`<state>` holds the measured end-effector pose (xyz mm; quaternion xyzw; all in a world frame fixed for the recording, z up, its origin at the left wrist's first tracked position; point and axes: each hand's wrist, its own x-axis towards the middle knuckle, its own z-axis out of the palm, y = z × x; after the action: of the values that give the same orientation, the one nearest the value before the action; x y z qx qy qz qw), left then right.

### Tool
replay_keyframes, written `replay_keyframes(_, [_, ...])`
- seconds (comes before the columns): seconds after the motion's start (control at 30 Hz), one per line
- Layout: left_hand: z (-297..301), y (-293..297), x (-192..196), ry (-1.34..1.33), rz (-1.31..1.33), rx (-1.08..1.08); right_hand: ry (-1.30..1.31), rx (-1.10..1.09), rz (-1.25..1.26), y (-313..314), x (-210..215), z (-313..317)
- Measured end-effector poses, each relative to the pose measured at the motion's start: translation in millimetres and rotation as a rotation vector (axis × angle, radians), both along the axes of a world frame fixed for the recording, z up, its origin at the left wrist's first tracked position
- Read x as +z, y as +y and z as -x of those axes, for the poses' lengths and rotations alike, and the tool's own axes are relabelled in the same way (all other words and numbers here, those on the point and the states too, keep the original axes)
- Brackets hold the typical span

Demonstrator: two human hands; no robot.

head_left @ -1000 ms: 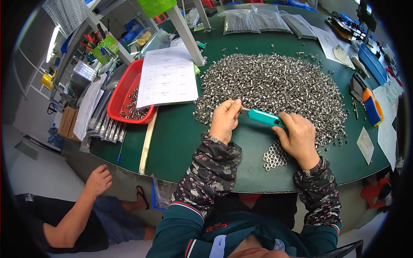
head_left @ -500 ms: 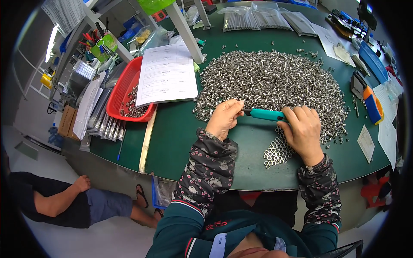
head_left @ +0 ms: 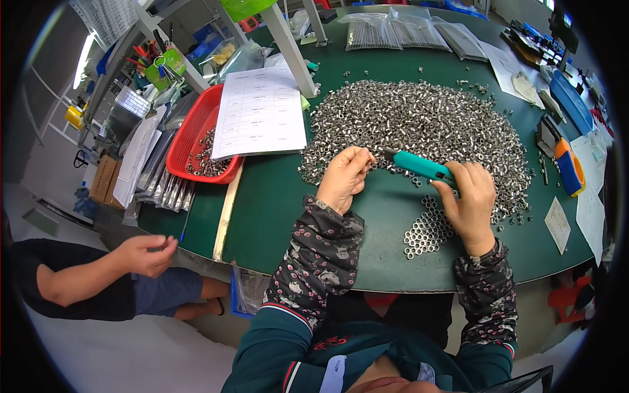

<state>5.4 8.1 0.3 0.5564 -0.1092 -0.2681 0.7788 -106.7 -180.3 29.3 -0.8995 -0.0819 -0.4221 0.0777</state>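
A teal-handled tool [head_left: 419,165] is gripped in the right hand [head_left: 468,203], just beside the heap of metal rings [head_left: 419,121]. The left hand [head_left: 344,177] is pinched shut, contents unclear. The arranged ring cluster [head_left: 426,229] could be scattered by the right wrist.

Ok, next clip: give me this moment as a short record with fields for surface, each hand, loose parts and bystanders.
surface: green table
left hand: fingertips pinched at the edge of the metal ring pile
right hand: holds a teal-handled tool
sorted parts: rings laid flat in a tight cluster beside the right hand
tray: red basket holding more rings, paper sheet lying over its edge
bystander: another person's hand, lower left
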Motion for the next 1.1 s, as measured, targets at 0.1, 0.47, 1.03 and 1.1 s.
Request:
replay_keyframes(0.1, [-0.5, -0.2, -3.7, -0.009, 0.249, -0.011, 0.096, 0.066, -0.299, 0.5, -10.3, -2.7])
replay_keyframes(0.47, [0.5, -4.2, -4.8, -0.028, 0.377, -0.012, 0.482, 0.109, -0.497, 3.7, -16.9, -2.9])
replay_keyframes(1.03, [1.0, -4.3, -7.1, -0.097, 0.412, -0.085, 0.632, 0.164, -0.585, 2.1, -18.7, -3.1])
replay_keyframes(1.1, [2.0, -3.5, -5.6, -0.091, 0.400, -0.071, 0.635, 0.133, -0.546, 3.5, -16.6, -2.7])
